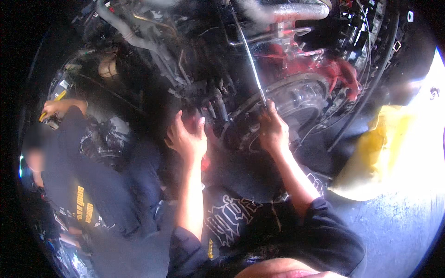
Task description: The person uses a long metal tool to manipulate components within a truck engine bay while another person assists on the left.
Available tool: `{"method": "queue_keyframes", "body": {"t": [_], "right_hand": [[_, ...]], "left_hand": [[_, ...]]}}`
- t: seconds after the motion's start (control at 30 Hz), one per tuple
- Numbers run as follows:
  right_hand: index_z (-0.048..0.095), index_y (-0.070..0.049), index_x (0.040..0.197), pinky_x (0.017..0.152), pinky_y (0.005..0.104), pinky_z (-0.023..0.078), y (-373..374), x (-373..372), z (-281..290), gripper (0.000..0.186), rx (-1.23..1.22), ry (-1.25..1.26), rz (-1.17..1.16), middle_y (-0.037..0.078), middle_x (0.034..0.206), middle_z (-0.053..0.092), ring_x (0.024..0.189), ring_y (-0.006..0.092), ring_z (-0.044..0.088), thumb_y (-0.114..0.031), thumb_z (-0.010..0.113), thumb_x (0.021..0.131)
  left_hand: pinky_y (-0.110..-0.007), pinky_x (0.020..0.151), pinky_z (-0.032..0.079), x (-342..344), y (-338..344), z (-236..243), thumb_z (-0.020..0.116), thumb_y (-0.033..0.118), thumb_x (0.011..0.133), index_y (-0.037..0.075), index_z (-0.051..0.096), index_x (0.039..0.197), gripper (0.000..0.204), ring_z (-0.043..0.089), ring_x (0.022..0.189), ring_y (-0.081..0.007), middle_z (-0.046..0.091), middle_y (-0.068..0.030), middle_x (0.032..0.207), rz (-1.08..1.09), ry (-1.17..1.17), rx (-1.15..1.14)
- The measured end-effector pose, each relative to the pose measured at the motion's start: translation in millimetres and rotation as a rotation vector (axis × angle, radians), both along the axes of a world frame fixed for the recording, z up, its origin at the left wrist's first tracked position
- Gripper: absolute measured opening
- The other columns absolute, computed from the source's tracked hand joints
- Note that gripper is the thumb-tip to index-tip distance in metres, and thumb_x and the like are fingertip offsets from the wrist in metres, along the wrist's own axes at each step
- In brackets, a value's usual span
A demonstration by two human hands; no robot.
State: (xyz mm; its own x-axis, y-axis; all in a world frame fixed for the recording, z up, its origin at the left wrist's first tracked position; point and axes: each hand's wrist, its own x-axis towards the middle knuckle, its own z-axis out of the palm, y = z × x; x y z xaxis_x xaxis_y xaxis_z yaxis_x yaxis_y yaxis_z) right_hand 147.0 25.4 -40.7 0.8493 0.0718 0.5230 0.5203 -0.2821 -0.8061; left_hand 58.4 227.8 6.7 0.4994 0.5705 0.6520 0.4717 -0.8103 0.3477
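The long, slim metal rod (250, 60) crosses the left part of the round metal ring (306, 79) and runs upward beyond it; it looks like bright, smooth steel, so it is probably stiff, fairly weighty for its thickness and hard to damage, though any oil would make it slippery. Its darker lower end seems the best place to take hold, and the right hand (274, 127), at the ring's lower left edge, has its fingers closed around that end. The left hand (187, 139), left of the ring, is partly open, fingers spread and curved, with nothing clearly in its grasp; whether its fingertips touch the dark parts behind them I cannot tell. The ring itself is broad, curved and dull grey, likely rigid and heavy. Above and right of it sits a lumpy red casting (340, 74), apparently hard; above it runs a thick, pale pipe (301, 12), rounded and chalky-looking. Well to the ring's right, a yellow and white sack (384, 143) shows soft, creased folds.
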Motion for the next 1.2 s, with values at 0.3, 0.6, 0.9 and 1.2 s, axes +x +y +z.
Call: {"method": "queue_keyframes", "body": {"t": [0.3, 0.6, 0.9, 1.2], "right_hand": [[0.043, -0.015, 0.141, 0.070, 0.0426, 0.052, -6, 6, 2, 0.058, -0.025, -0.038, 0.003, 0.019, 0.091, 0.064, 0.080, 0.0375, 0.066, -0.008, 0.061, 0.086], [0.044, -0.018, 0.141, 0.075, 0.0391, 0.053, -2, 3, -3, 0.057, 0.005, -0.023, 0.042, 0.017, 0.096, 0.066, 0.087, 0.0326, 0.068, -0.006, 0.061, 0.088], [0.045, -0.016, 0.140, 0.071, 0.0421, 0.052, -1, 15, -15, 0.055, -0.005, -0.061, 0.022, 0.018, 0.093, 0.065, 0.083, 0.0367, 0.066, -0.010, 0.062, 0.088], [0.044, -0.017, 0.140, 0.068, 0.0430, 0.052, 3, 13, -41, 0.056, 0.016, -0.079, 0.027, 0.017, 0.089, 0.064, 0.077, 0.0369, 0.065, -0.011, 0.062, 0.088]], "left_hand": [[-0.057, 0.101, 0.030, -2, 6, -1, 0.071, 0.051, 0.078, 0.013, 0.052, 0.130, 0.067, 0.048, 0.119, -0.0380, 0.057, -0.0150, 0.127, -0.032, -0.041, 0.042], [-0.058, 0.103, 0.027, -4, 12, -2, 0.071, 0.050, 0.078, 0.014, 0.052, 0.130, 0.067, 0.045, 0.124, -0.0370, 0.055, -0.0154, 0.130, -0.021, -0.044, 0.015], [-0.054, 0.101, 0.032, 2, 8, -10, 0.072, 0.047, 0.078, 0.013, 0.054, 0.128, 0.064, 0.049, 0.119, -0.0370, 0.057, -0.0156, 0.127, -0.050, -0.053, 0.015], [-0.050, 0.098, 0.037, 2, 9, -4, 0.075, 0.043, 0.076, 0.009, 0.056, 0.126, 0.063, 0.053, 0.113, -0.0376, 0.060, -0.0168, 0.121, -0.088, -0.075, 0.063]]}}
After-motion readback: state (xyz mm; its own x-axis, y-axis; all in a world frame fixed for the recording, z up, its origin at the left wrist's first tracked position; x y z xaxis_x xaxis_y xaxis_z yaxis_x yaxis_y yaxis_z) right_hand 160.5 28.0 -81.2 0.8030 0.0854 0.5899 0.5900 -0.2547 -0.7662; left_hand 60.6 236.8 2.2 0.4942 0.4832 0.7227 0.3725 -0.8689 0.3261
